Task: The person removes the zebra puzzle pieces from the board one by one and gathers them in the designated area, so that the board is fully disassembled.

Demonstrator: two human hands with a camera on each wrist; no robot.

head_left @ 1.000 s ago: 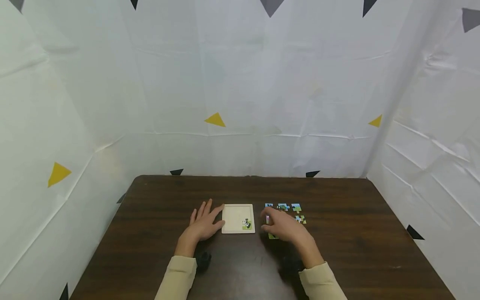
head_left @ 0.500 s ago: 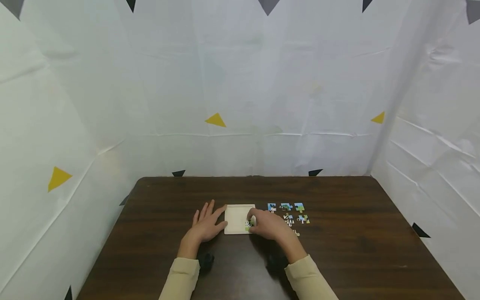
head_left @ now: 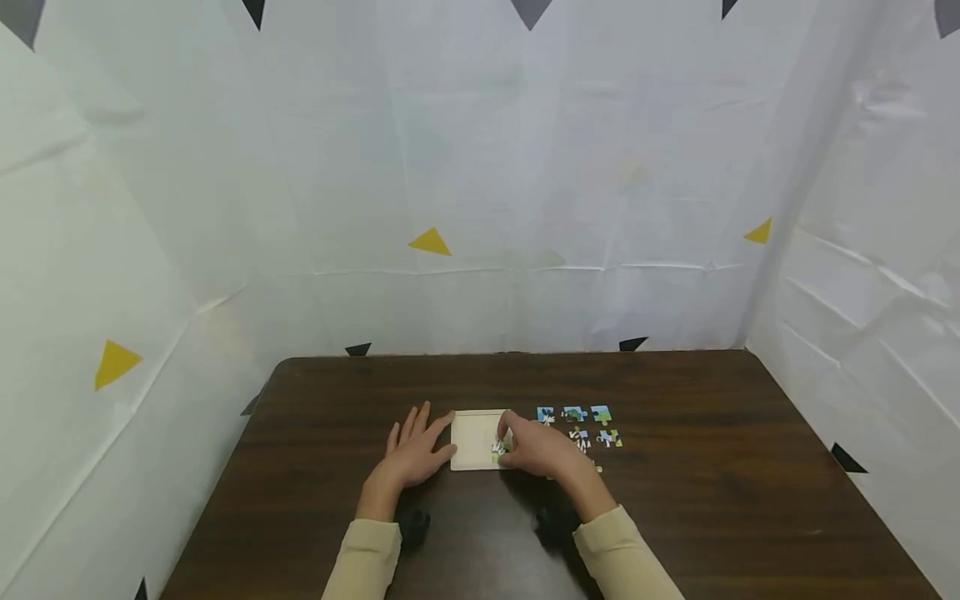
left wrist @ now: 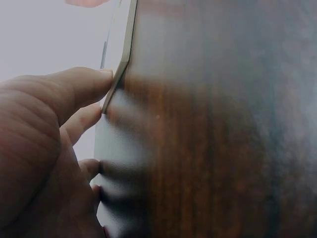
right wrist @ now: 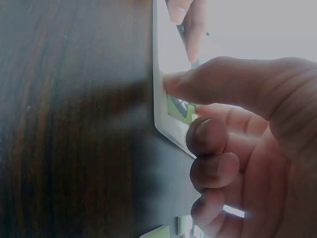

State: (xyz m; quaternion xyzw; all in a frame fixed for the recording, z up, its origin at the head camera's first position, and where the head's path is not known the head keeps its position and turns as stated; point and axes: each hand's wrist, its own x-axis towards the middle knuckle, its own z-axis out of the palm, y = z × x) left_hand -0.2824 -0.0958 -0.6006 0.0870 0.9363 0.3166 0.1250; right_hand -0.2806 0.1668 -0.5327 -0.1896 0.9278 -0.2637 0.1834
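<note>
A shallow pale square puzzle tray (head_left: pixel 471 440) lies on the dark table. My left hand (head_left: pixel 411 457) is spread at its left side, thumb and index fingertip touching the rim; the left wrist view shows the thumb (left wrist: pixel 86 84) against the tray's edge. My right hand (head_left: pixel 543 450) reaches over the tray's right side, pinching a jigsaw piece between thumb and index finger, low over the tray floor. Its other fingers curl in. Beneath the right thumb, a green printed puzzle piece (right wrist: pixel 183 111) shows in the tray's near right corner, partly hidden by the fingers.
Several loose jigsaw pieces lie in loose rows right of the tray, among them a blue and green piece (head_left: pixel 602 414) and another piece (head_left: pixel 609 438). My right hand and wrist overlap the nearer ones. White sheeting (head_left: pixel 480 308) stands behind the table.
My right hand has moved left from the loose pieces to over the tray's right side, then has stayed about there. The left hand keeps its place at the tray's left edge.
</note>
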